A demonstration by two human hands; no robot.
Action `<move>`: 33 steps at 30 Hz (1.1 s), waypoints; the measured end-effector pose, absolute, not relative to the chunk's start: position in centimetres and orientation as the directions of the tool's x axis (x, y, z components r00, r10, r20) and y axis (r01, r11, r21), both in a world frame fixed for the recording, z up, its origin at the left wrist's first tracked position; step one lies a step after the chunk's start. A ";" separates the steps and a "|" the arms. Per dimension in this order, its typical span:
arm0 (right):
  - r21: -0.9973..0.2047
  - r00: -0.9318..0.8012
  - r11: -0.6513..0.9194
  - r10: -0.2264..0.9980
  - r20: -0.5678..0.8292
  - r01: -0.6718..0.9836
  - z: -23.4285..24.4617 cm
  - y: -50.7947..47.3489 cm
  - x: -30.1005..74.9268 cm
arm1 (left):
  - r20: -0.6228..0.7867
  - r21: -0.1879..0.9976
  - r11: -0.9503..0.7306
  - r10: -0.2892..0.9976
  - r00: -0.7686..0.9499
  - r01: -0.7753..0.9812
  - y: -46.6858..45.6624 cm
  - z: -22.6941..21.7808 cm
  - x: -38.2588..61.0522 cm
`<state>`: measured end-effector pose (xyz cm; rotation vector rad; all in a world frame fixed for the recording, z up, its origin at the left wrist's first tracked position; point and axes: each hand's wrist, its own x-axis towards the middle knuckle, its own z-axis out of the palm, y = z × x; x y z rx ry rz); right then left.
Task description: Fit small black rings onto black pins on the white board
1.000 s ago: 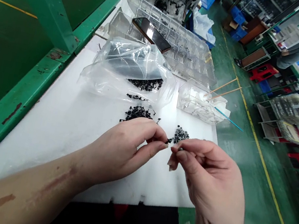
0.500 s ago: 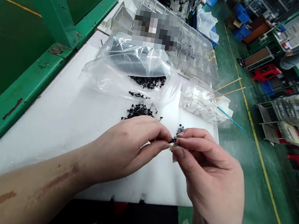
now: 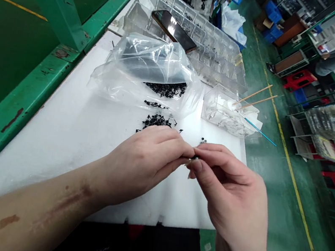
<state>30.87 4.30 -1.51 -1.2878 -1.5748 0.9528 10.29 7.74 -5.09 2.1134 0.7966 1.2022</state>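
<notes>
Over the white board (image 3: 87, 146), my two hands meet fingertip to fingertip. My left hand (image 3: 145, 160) is closed in a pinch on a small black part (image 3: 194, 158), of which only a bit shows between the fingers. My right hand (image 3: 236, 192) pinches at the same spot; whatever lies between its thumb and fingers is too small and covered to name. Behind my left hand lies a loose pile of small black stemmed parts (image 3: 157, 120). A few tiny round metal pieces (image 3: 203, 140) show just beyond my right fingertips, partly hidden by them.
A clear plastic bag (image 3: 120, 79) with more black parts lies open behind the pile. Beyond it, a phone (image 3: 174, 30) rests on a compartment tray (image 3: 226, 62). A clear box (image 3: 213, 109) holds white scraps and sticks. A green metal frame (image 3: 58, 66) runs along the left.
My hands have come closer together, and the fingertips now cover most of the black part. My right hand has shifted slightly left, hiding more of the round metal pieces.
</notes>
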 end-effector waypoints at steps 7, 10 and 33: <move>-0.816 -0.114 0.389 0.919 0.378 0.427 -2.4 3.7 30.6 | 0.526 0.755 -0.630 0.747 0.407 0.180 7.7 -5.2 10.2; -0.839 -0.092 0.404 0.912 0.399 0.366 -2.5 3.6 30.6 | 0.497 0.769 -0.613 0.752 0.433 0.181 7.8 -5.1 10.1; -0.865 -0.084 0.339 0.939 0.333 0.369 -5.1 2.5 28.4 | 0.035 0.974 0.048 0.934 0.357 -0.221 7.9 -4.7 10.3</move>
